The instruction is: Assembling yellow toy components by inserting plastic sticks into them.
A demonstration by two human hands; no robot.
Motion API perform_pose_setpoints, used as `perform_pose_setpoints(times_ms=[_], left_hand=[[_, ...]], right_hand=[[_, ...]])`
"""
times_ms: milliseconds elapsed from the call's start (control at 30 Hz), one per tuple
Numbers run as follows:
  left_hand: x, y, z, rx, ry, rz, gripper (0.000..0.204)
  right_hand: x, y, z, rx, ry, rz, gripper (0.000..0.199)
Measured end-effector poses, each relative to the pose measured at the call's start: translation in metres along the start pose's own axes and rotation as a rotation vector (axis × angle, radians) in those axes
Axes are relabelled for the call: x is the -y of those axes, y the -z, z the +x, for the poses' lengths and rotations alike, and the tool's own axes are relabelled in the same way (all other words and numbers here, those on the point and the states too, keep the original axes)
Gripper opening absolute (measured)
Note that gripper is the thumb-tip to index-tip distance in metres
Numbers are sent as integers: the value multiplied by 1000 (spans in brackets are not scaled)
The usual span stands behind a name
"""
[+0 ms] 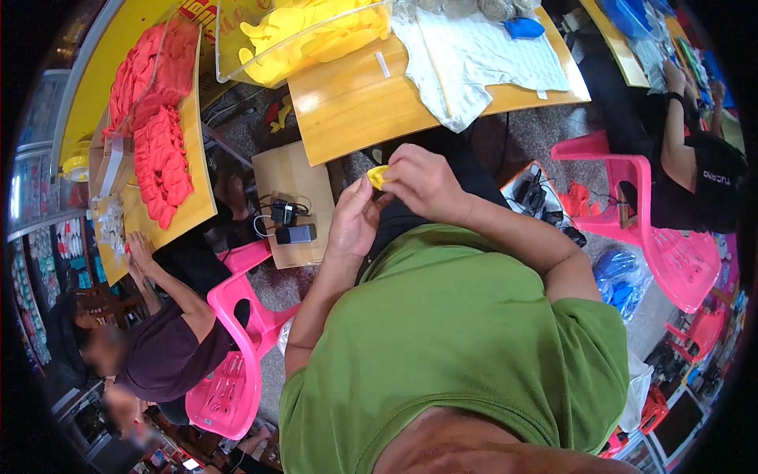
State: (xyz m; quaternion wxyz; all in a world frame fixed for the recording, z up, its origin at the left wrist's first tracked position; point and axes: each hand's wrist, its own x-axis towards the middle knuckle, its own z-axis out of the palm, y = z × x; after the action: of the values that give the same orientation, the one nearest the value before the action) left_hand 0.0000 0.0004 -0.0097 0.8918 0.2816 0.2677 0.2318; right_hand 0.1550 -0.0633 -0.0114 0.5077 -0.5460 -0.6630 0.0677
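A small yellow piece (377,178), soft-looking and curved, is held up in front of my chest, near the table's front edge. My left hand (357,217) pinches it from below with thumb and fingers. From the right, my right hand (426,186) has its fingertips on its upper side. The fingers cover part of it, so its exact kind is hard to make out. A clear plastic bin (304,46) full of similar yellow pieces (316,31) stands on the table beyond my hands.
On the wooden table (347,118) lies a striped white cloth (474,71) with a blue piece (523,28). Red pieces (162,162) are heaped at left, near a seated co-worker (170,347). Pink chairs (237,355) flank me; a cardboard box (304,182) holds chargers. Another person (695,166) works at right.
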Motion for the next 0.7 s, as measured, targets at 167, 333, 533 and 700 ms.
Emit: perform_pose_setpoints(times_ms=[167,333,533,700], left_hand=[[9,-3,-1,-35,-290,354,28],[26,3,-4,-163,-141,319,22],[-12,33,-8,-101,-97,316,10],[-18,27,-3,-239,-156,191,12]], right_hand=[[-2,-8,-6,-180,-694,461,10],[4,-15,-3,-145,-581,325,9],[5,4,5,51,-853,719,13],[4,-5,-3,-82,-951,943,10]])
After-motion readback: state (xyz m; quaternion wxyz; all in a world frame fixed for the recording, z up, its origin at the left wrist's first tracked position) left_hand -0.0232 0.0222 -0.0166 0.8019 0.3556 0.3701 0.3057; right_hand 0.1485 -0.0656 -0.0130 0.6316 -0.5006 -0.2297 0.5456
